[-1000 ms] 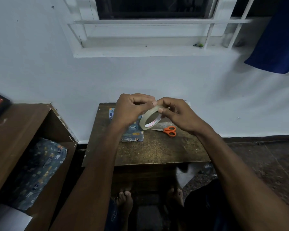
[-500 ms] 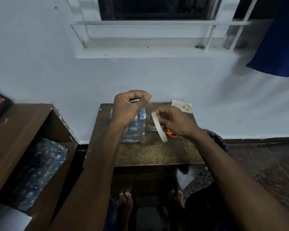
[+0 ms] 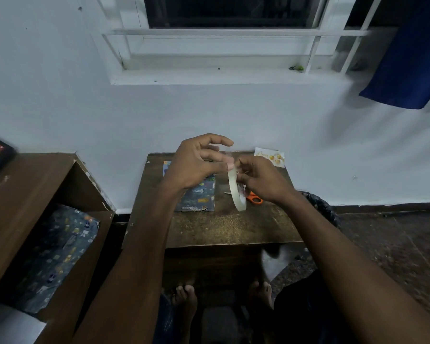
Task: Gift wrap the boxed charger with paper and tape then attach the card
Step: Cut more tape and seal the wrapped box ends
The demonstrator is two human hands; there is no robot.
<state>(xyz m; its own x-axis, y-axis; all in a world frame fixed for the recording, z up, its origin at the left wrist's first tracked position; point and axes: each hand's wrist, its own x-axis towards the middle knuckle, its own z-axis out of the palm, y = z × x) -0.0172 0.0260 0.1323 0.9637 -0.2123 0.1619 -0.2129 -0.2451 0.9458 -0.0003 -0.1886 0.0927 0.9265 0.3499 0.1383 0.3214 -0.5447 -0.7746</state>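
- Nearest the camera, at six o'clock, two bare feet (image 3: 184, 297) stand on the dark floor (image 3: 395, 244) under the front edge of a small wooden table (image 3: 224, 227).
- At eight o'clock, an open wooden cabinet (image 3: 32, 184) holds a folded sheet of dark patterned wrapping paper (image 3: 57, 252) on its shelf.
- Above the table's middle, both forearms reach forward and the hands meet in the air.
- Right hand (image 3: 263, 180), just toward three o'clock from the left one, has its fingers curled round a roll of clear tape (image 3: 236, 192); the roll stands edge-on and hangs clear of the tabletop.
- Left hand (image 3: 196, 162) pinches the loose end of the tape at the top of the roll between thumb and a fingertip, while its other fingers arch loosely above, slightly spread.
- Under the left hand, the gift box (image 3: 199, 197) lies flat on the table, already covered in the same dark patterned paper, partly hidden by the wrist.
- Orange-handled scissors (image 3: 255, 197) lie on the table beside the box toward three o'clock, mostly hidden behind the roll and the right hand.
- At the far right corner of the table, toward one o'clock, a small white card (image 3: 271, 156) with golden ornaments rests against the white wall (image 3: 159, 115).
- At twelve o'clock a white window sill (image 3: 221, 76) runs along the wall, and a blue curtain (image 3: 407, 58) hangs at two o'clock.
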